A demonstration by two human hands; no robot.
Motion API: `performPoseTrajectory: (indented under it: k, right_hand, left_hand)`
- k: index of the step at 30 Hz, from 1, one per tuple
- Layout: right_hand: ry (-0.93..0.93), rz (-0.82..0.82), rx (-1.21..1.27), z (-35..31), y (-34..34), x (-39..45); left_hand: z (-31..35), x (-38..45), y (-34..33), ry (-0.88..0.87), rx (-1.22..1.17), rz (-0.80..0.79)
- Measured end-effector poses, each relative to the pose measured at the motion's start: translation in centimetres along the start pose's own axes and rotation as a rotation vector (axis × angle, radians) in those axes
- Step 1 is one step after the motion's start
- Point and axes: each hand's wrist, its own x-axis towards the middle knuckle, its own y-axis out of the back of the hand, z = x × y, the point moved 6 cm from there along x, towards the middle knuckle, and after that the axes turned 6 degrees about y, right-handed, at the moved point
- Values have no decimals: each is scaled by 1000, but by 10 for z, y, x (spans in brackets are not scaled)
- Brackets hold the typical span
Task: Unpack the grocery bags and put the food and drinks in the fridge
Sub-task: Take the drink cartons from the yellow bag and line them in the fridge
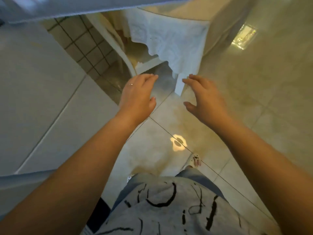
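Both arms reach forward, palms down. Left hand and right hand hover apart over the floor, fingers spread, relaxed, holding nothing. Beyond the fingertips: a white lace cloth draped off a tabletop. No grocery bags or fridge discernible.
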Motion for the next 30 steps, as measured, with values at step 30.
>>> performPoseTrajectory:
  k: [30]
  right_hand:
    - [-284, 54, 14, 464, 194, 206]
  left_hand:
    - [317, 475, -148, -310, -61, -53]
